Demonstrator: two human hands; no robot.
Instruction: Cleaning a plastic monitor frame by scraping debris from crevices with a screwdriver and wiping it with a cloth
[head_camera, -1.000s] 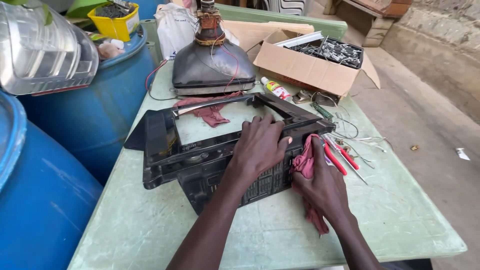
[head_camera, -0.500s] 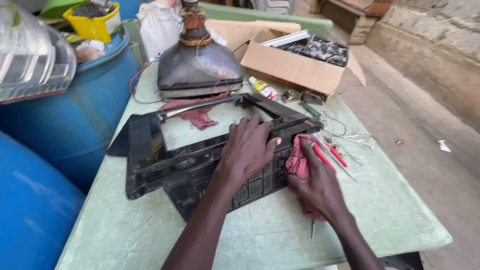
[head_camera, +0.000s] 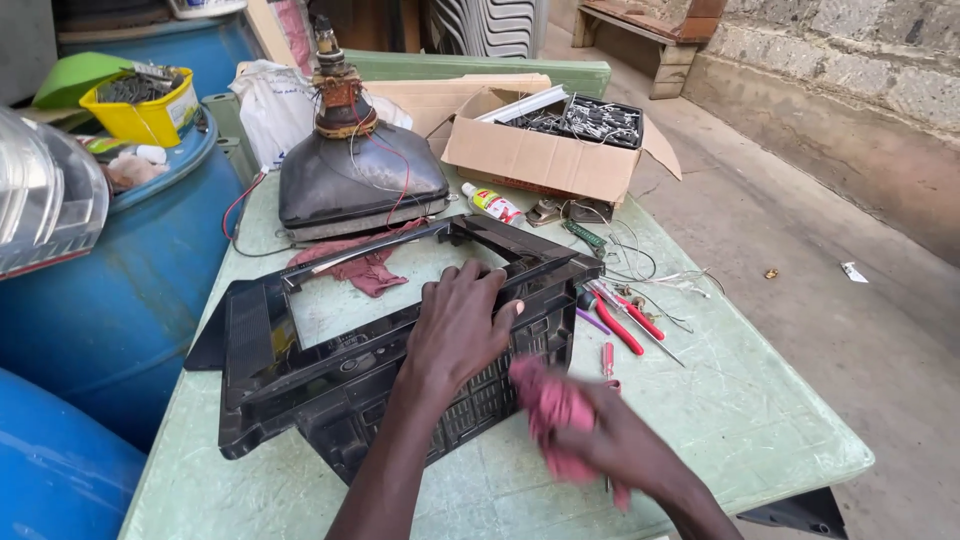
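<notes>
A black plastic television front frame (head_camera: 300, 350) lies on a pale green table (head_camera: 740, 410). My left hand (head_camera: 460, 325) presses flat on its near grille edge, fingers spread. My right hand (head_camera: 610, 450), blurred, grips a pink rag (head_camera: 548, 408) against the frame's lower right side. Behind the frame stands a bare picture tube (head_camera: 360, 180), face down, with red wires on it. A second reddish rag (head_camera: 365, 265) lies under the frame's far bar.
Red-handled pliers (head_camera: 625, 320) and a small screwdriver (head_camera: 607, 358) lie right of the frame. A cardboard box (head_camera: 555, 150) of parts, a glue bottle (head_camera: 492, 203) and loose wires sit behind. Blue barrels (head_camera: 120, 290) stand left, one carrying a yellow tub (head_camera: 145, 110). The table edge is close at right.
My right hand with the pink rag has slid down and toward me along the frame's right side. My left hand stays pressed on the frame.
</notes>
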